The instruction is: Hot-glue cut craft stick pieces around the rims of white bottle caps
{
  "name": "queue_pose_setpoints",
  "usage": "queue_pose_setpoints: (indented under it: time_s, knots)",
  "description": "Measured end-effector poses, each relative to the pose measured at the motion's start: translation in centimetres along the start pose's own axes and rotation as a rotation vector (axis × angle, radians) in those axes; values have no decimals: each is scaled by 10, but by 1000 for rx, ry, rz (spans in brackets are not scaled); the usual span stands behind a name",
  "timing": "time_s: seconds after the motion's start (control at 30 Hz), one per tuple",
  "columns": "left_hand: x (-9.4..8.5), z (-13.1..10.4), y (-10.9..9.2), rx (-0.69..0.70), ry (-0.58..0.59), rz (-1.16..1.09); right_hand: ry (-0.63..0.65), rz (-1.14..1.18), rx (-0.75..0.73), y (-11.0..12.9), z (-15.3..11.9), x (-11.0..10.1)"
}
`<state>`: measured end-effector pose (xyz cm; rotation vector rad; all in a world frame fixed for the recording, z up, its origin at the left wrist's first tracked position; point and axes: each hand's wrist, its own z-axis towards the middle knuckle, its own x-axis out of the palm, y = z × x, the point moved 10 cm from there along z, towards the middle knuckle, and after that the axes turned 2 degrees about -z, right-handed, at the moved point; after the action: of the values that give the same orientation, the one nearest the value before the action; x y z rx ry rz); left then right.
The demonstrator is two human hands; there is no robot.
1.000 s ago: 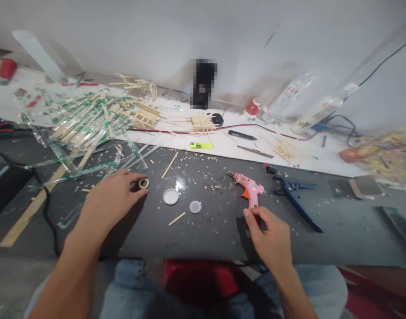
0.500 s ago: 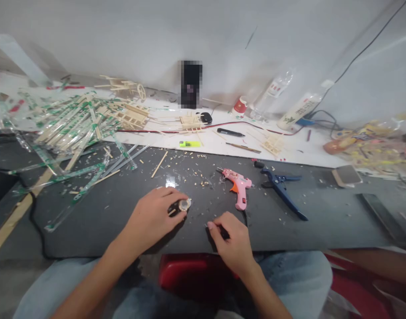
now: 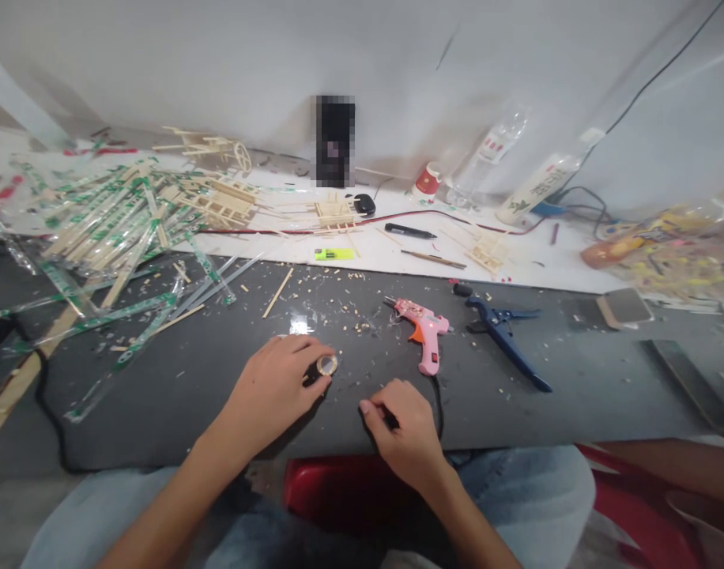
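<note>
My left hand is closed around a small round ring with a pale rim, gripping it between thumb and fingers just above the dark tabletop. To its right, my right hand rests near the front of the table with fingers curled and the thumb pressed against them. Whatever it may hold is hidden. Beyond that hand lies a pink glue gun with an orange trigger, its black cord running down beside the wrist. Small wood scraps are scattered past both hands.
Blue cutters lie right of the glue gun. Plastic-wrapped wooden sticks pile up at left. Along the white strip are small wooden cart models, a yellow-green lighter, a black marker, a paper cup and bottles.
The round ring has turned slightly in my left hand. My right hand has shifted a little left, towards it. The whole view has moved slightly.
</note>
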<state>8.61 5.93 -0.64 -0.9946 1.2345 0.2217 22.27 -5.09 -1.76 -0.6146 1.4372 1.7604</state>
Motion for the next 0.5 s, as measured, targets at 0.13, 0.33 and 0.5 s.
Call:
queue_pose_setpoints:
  time_s: [0.13, 0.33, 0.5]
  knots:
    - [-18, -2, 11, -68, -28, 35, 38, -12, 39, -1, 1, 4]
    - [-65, -14, 56, -315, -117, 141, 26, -57, 165, -11, 2, -19]
    - [-78, -29, 86, -474, -93, 187, -154, -325, 519, -66, 3, -80]
